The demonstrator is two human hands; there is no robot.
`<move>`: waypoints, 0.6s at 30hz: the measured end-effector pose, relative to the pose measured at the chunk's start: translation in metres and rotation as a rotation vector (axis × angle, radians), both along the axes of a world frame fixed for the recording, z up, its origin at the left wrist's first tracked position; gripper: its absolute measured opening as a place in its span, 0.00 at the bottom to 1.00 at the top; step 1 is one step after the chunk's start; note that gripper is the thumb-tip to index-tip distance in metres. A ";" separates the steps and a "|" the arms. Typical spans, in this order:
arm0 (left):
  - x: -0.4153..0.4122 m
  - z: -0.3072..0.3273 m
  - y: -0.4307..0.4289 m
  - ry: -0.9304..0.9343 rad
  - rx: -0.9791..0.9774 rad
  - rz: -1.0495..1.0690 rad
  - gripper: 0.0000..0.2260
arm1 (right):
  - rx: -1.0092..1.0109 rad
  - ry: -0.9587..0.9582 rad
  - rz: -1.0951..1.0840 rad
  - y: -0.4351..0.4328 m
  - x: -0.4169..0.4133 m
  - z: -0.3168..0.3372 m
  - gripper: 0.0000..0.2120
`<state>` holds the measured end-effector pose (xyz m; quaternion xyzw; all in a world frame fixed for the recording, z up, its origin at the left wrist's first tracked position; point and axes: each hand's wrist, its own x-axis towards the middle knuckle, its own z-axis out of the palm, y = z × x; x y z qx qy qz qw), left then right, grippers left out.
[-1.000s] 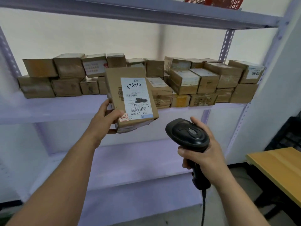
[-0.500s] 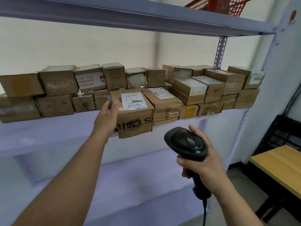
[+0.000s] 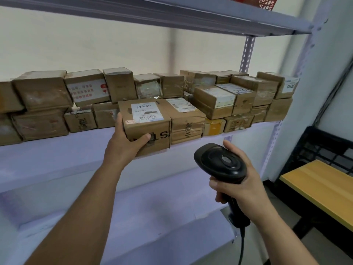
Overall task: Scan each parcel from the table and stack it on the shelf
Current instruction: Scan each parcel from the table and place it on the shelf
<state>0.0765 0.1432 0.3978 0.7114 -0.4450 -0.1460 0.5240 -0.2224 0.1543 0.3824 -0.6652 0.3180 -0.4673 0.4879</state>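
Note:
A brown cardboard parcel (image 3: 147, 121) with a white label on top sits at the front edge of the middle shelf (image 3: 47, 157), flush against another parcel (image 3: 186, 121) on its right. My left hand (image 3: 126, 144) grips the labelled parcel's left front corner, thumb across the front face and fingers along the left side. Lower and to the right, my right hand (image 3: 240, 186) holds a black handheld scanner (image 3: 219, 163) by its handle, its cable hanging down.
Several taped cardboard parcels (image 3: 215, 100) fill the back of the shelf in two layers. A lower shelf (image 3: 152, 217) lies beneath. A wooden table (image 3: 321, 190) stands at the right, a black crate (image 3: 324, 148) behind it. A red basket (image 3: 263, 2) sits on the top shelf.
My left hand brought the labelled parcel from in front of the scanner, laid it flat and pushed it onto the shelf beside the neighbouring parcel. The scanner hand stayed nearly still.

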 end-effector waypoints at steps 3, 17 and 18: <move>0.000 -0.001 -0.006 -0.038 -0.003 0.047 0.45 | -0.008 0.021 -0.018 -0.002 -0.001 -0.001 0.43; -0.035 -0.026 0.021 -0.051 -0.150 0.181 0.45 | 0.009 0.046 -0.037 0.017 -0.016 -0.007 0.42; -0.046 -0.028 0.028 -0.079 -0.164 0.223 0.43 | 0.010 0.041 -0.035 0.020 -0.020 -0.007 0.42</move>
